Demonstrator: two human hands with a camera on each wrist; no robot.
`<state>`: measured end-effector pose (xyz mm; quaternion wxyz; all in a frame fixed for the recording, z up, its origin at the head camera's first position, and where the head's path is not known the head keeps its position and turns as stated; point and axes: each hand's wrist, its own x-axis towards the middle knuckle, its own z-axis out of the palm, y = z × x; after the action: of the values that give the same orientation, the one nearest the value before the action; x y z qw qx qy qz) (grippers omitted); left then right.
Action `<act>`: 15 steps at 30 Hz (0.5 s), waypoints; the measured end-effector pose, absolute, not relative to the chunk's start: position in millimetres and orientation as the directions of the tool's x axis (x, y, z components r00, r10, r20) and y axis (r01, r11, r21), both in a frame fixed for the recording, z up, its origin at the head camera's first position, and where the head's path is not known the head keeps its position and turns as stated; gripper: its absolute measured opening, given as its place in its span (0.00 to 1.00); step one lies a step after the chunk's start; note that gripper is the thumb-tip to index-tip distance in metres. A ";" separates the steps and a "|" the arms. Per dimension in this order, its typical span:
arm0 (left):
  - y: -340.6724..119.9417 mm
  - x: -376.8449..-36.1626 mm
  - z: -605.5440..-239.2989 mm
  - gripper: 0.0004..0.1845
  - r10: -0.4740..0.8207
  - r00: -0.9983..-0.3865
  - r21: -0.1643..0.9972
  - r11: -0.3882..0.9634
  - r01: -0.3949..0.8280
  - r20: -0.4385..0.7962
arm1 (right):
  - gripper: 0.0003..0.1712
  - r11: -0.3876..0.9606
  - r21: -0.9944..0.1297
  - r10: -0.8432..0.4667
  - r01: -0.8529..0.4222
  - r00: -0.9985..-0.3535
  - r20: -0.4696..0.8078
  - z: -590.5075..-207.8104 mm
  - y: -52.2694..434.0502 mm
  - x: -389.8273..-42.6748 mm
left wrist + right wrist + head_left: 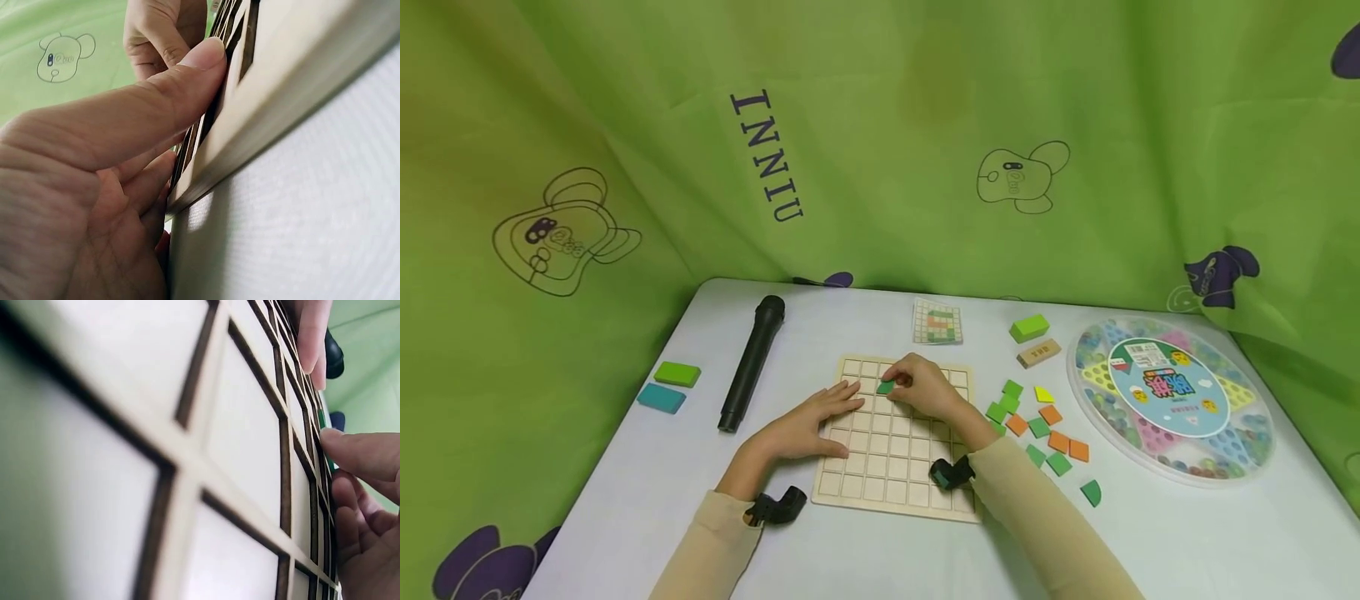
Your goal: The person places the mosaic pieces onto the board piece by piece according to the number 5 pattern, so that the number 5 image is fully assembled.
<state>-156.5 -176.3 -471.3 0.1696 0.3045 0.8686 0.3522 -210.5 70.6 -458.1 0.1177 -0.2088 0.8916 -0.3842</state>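
Note:
A pale wooden grid board (877,467) lies flat on the white table. Over a cell in its upper part, my right hand (925,387) pinches a small green tile (886,387) between thumb and fingers. In the right wrist view the green tile (326,434) shows edge-on, close against the grid, under the thumb. My left hand (816,421) rests on the board's left side with fingers spread, the fingertips not far from the tile. The left wrist view has the left thumb (156,103) lying along the board's raised edge (262,112).
Right of the board lie loose orange tiles (1059,442), green tiles (1013,389) and a yellow piece (1043,394). A round marble-game box (1170,387) is further right. Behind stand a pattern card (937,323) and blocks (1029,328). Leftward are a black microphone (752,362) and two blocks (662,398).

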 end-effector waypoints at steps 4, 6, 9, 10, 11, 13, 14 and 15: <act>-175.4 -157.3 -469.9 0.42 0.652 -0.755 0.718 0.559 0.415 -0.072 | 0.14 0.613 -0.725 -0.480 -0.313 -0.877 -0.027 -457.6 72.6 -209.6; -175.2 -157.2 -469.9 0.42 0.653 -0.754 0.719 0.556 0.417 -0.067 | 0.16 0.610 -0.730 -0.478 -0.309 -0.878 -0.028 -457.7 73.6 -209.3; -176.0 -156.4 -470.8 0.42 0.653 -0.755 0.721 0.553 0.418 -0.064 | 0.18 0.590 -0.755 -0.475 -0.286 -0.879 -0.038 -459.0 75.4 -208.6; -175.8 -156.7 -471.3 0.42 0.654 -0.754 0.720 0.553 0.421 -0.061 | 0.19 0.582 -0.765 -0.471 -0.276 -0.881 -0.040 -459.2 77.0 -208.4; -175.7 -156.8 -471.8 0.42 0.655 -0.753 0.717 0.552 0.425 -0.058 | 0.20 0.574 -0.773 -0.470 -0.271 -0.882 -0.041 -459.4 79.1 -208.1; -175.4 -157.0 -472.5 0.42 0.654 -0.755 0.716 0.553 0.427 -0.055 | 0.21 0.560 -0.786 -0.463 -0.263 -0.886 -0.034 -459.5 83.9 -206.6; -175.1 -157.0 -472.8 0.42 0.652 -0.756 0.717 0.553 0.426 -0.054 | 0.22 0.549 -0.795 -0.458 -0.259 -0.888 -0.026 -458.7 86.9 -205.5; -174.7 -157.2 -472.7 0.42 0.653 -0.756 0.715 0.551 0.430 -0.048 | 0.22 0.541 -0.801 -0.452 -0.256 -0.892 -0.020 -457.6 90.4 -204.1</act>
<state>-157.2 -174.7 -472.7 0.1564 0.3124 0.8666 0.3563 -204.1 90.4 -457.6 0.1126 -0.2032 0.8704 -0.4341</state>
